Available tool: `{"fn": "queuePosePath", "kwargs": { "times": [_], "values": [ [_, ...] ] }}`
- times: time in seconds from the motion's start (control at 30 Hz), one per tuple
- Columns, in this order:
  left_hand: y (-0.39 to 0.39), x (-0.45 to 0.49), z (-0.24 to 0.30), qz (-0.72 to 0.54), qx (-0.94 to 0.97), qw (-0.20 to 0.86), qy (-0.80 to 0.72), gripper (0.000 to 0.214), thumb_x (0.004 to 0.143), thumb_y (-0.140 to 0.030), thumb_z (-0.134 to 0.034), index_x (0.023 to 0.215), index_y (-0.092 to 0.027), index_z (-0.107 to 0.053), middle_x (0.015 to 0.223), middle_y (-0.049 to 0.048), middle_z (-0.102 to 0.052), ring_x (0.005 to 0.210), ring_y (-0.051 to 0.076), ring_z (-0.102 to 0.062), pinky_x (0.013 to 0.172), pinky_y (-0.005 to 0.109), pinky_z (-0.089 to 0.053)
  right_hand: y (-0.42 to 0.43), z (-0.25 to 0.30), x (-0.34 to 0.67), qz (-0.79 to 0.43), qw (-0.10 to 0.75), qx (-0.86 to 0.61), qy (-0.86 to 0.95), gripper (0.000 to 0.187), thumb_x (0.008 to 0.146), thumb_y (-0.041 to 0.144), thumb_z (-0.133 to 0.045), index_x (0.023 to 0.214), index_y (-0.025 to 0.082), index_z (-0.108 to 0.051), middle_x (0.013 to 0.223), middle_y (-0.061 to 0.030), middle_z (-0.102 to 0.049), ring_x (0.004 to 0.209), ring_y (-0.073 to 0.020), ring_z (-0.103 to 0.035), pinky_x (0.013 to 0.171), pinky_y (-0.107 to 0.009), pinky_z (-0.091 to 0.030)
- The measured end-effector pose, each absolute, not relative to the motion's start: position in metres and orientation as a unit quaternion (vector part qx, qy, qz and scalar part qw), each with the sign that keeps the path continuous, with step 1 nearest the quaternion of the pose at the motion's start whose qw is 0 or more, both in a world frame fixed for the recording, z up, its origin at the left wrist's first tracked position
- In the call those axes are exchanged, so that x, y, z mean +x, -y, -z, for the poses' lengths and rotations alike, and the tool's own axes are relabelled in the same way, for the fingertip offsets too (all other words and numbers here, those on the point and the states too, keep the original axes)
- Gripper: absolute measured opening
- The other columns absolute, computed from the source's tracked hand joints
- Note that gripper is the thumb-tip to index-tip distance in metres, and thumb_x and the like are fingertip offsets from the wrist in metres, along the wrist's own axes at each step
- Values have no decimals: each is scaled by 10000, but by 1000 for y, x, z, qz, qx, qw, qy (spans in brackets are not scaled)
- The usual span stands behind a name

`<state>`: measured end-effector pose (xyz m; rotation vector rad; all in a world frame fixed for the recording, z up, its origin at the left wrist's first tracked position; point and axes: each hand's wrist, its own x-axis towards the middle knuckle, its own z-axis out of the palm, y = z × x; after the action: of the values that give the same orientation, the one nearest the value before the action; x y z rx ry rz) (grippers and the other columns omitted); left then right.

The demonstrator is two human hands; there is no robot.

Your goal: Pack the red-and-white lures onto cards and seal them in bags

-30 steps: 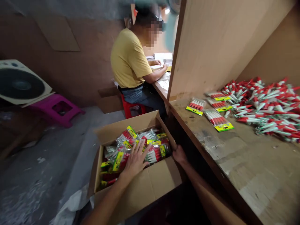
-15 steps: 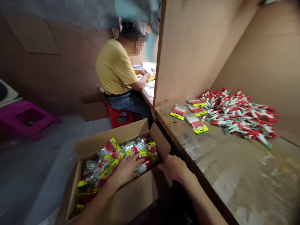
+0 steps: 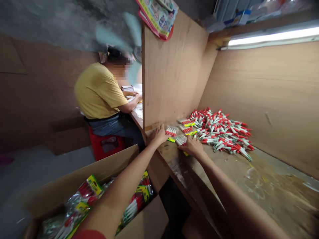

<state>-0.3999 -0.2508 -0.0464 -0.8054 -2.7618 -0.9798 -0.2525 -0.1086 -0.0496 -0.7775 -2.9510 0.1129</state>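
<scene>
My left hand (image 3: 159, 135) is at the table's left edge with its fingers stretched out, beside a clear pack (image 3: 171, 131) of red-and-white tapered pieces with a yellow header card. My right hand (image 3: 194, 147) lies over the lower end of a second such pack (image 3: 180, 139), thumb apart from the fingers, covering most of its card. Two more packs (image 3: 188, 129) lie just behind. To their right spreads a heap of loose red-and-white tapered pieces (image 3: 219, 129) with thin metal-looking ends. My left forearm crosses above an open cardboard box (image 3: 124, 157) holding several filled packs (image 3: 136, 202).
A wooden partition (image 3: 171, 73) rises behind the packs, with a printed bag (image 3: 159, 16) hanging at its top. Beyond it, a person in a yellow shirt (image 3: 97, 89) sits on a red stool (image 3: 96, 142). A tube light (image 3: 274, 36) spans the upper right.
Both hands have left the cardboard box and moved up and right to the packs on the table. The view has swung up and right.
</scene>
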Motion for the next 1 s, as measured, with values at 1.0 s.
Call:
{"fn": "queuePosePath", "kwargs": {
  "times": [1.0],
  "values": [
    [220, -407, 78, 435, -167, 82, 881, 538, 934, -425, -580, 1417, -238, -433, 1131, 113, -716, 1095, 320, -644, 936, 411, -450, 35, 13, -375, 6, 149, -154, 977, 410, 973, 161, -416, 1383, 160, -430, 1277, -223, -595, 1169, -330, -610, 937, -427, -453]
  ]
}}
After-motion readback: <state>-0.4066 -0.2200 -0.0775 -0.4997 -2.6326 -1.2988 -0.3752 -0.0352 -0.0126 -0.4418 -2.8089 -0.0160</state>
